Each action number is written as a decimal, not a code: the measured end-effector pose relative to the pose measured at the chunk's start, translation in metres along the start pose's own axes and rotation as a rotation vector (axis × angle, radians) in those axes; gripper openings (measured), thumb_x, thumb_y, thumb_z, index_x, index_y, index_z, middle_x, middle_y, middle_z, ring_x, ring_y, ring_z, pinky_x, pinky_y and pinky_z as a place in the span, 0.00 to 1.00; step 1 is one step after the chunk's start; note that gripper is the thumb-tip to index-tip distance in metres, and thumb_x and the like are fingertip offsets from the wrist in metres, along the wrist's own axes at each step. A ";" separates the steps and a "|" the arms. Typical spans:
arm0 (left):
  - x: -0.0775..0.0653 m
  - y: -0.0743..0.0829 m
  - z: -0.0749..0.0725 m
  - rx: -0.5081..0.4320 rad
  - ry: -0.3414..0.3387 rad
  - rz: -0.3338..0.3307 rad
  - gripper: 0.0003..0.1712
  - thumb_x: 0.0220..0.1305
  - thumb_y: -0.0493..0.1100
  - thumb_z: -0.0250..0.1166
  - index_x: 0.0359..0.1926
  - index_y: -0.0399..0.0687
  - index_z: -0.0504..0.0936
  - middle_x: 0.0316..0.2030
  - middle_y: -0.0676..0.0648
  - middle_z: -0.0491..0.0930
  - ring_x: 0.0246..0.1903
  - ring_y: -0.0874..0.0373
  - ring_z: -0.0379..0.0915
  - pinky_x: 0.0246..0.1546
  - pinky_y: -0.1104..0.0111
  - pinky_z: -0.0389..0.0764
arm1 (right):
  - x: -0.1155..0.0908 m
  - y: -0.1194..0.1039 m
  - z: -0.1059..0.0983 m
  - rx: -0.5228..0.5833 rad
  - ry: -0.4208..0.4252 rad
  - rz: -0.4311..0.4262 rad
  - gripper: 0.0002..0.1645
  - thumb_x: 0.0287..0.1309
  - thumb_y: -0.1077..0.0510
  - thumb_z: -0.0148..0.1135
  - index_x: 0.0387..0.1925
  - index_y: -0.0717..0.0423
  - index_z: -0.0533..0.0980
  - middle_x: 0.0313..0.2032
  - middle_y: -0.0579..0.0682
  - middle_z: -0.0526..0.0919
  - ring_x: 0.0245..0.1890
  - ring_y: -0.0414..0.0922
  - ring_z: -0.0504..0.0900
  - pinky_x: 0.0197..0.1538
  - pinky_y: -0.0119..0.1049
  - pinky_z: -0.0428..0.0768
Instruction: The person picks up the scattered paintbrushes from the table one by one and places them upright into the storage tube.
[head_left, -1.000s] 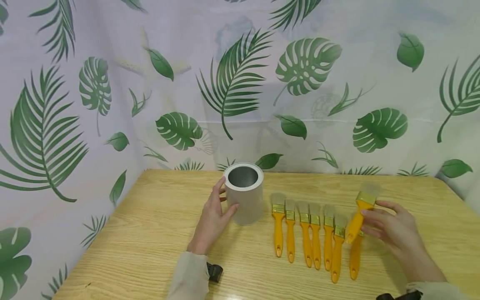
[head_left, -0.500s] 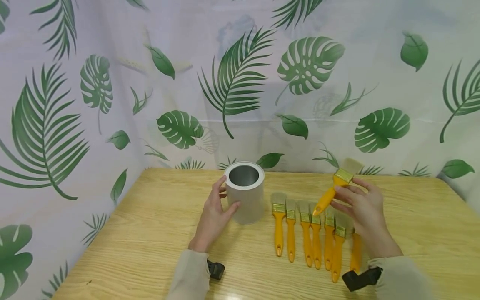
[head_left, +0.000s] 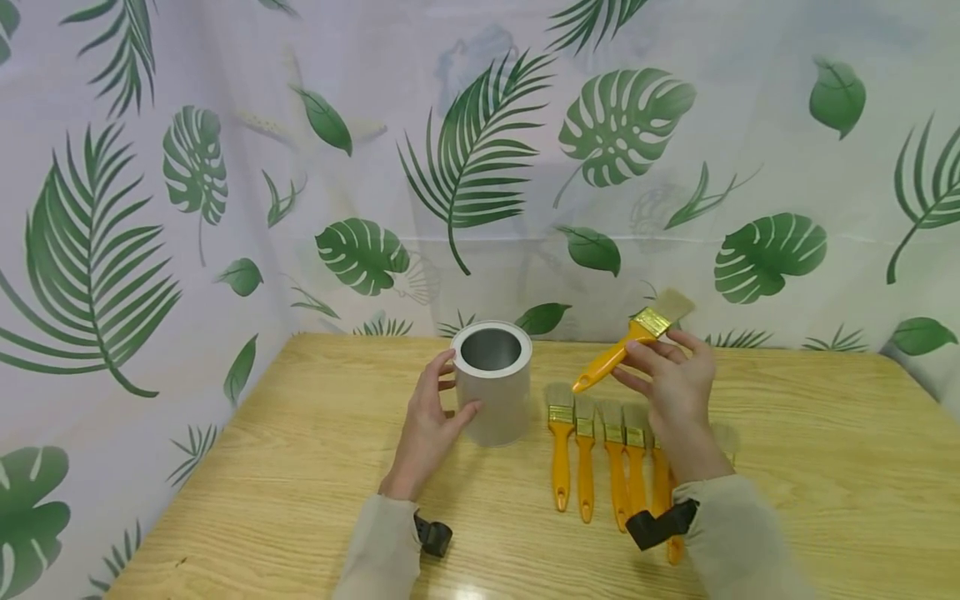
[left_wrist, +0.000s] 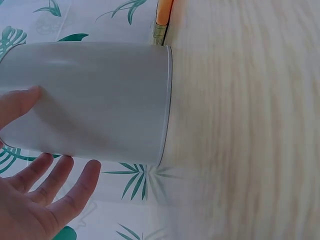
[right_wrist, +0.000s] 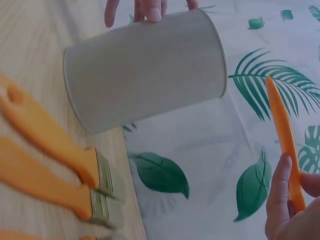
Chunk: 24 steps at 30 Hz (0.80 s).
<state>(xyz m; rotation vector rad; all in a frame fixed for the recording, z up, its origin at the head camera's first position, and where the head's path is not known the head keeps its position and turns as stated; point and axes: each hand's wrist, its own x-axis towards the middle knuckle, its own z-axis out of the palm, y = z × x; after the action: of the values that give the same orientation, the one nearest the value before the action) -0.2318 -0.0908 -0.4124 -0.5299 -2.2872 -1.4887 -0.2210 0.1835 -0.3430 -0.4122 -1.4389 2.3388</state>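
My left hand point(head_left: 423, 437) steadies the can point(head_left: 495, 408), thumb on the near wall, fingers round its left side; the wrist view has the thumb lying flat against the pale surface and the fingertips at the edge. My right hand point(head_left: 681, 396) pinches a paintbrush point(head_left: 609, 363) between thumb and fingers, up off the table point(head_left: 285, 467). It tilts, bristles up and to the right, orange handle slanting down toward the can, the handle's end near the can's right side but apart from it. Can upright, mouth open, dark inside; no brush shows in it, though its floor is out of sight. Right of the can, the other brushes point(head_left: 561, 462) lie in a loose row, bristles away from me, handles toward me; my right forearm hides part of the row, so no sure count. Progress, by my reading: early. One brush picked up, none standing in the can; if they are all meant for it, this one is yet to go in, handle first by its slant, and the whole row after. Beyond the table's far edge, a leaf-printed cloth point(head_left: 360, 92) hangs.
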 end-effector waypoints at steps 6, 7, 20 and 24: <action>0.000 0.001 -0.003 0.028 -0.006 -0.003 0.41 0.59 0.30 0.74 0.70 0.45 0.64 0.58 0.34 0.74 0.51 0.37 0.78 0.39 0.50 0.86 | 0.001 0.005 0.022 0.034 -0.003 -0.047 0.27 0.64 0.72 0.62 0.54 0.53 0.58 0.45 0.56 0.71 0.30 0.41 0.86 0.35 0.37 0.88; 0.000 0.001 -0.003 0.033 -0.005 -0.001 0.41 0.59 0.30 0.74 0.70 0.45 0.64 0.58 0.35 0.74 0.51 0.38 0.78 0.39 0.50 0.86 | 0.001 0.006 0.025 0.048 -0.006 -0.048 0.28 0.65 0.72 0.62 0.54 0.53 0.57 0.45 0.56 0.70 0.31 0.41 0.86 0.35 0.37 0.88; 0.001 0.001 -0.003 0.010 -0.016 -0.008 0.41 0.59 0.28 0.73 0.69 0.43 0.64 0.59 0.34 0.73 0.51 0.38 0.79 0.37 0.57 0.89 | 0.004 0.021 0.073 0.129 -0.029 -0.124 0.29 0.63 0.76 0.61 0.54 0.53 0.56 0.44 0.55 0.70 0.27 0.43 0.84 0.35 0.38 0.89; 0.001 -0.001 -0.004 0.003 -0.014 0.002 0.40 0.59 0.28 0.73 0.69 0.44 0.65 0.58 0.34 0.74 0.50 0.37 0.79 0.36 0.58 0.89 | 0.002 0.030 0.084 0.087 -0.077 -0.222 0.31 0.61 0.78 0.61 0.55 0.56 0.57 0.44 0.55 0.70 0.28 0.43 0.83 0.32 0.36 0.88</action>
<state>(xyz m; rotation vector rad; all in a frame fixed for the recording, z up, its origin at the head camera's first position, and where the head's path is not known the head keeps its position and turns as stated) -0.2329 -0.0942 -0.4110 -0.5435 -2.2987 -1.4851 -0.2627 0.1054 -0.3334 -0.1324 -1.3356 2.2487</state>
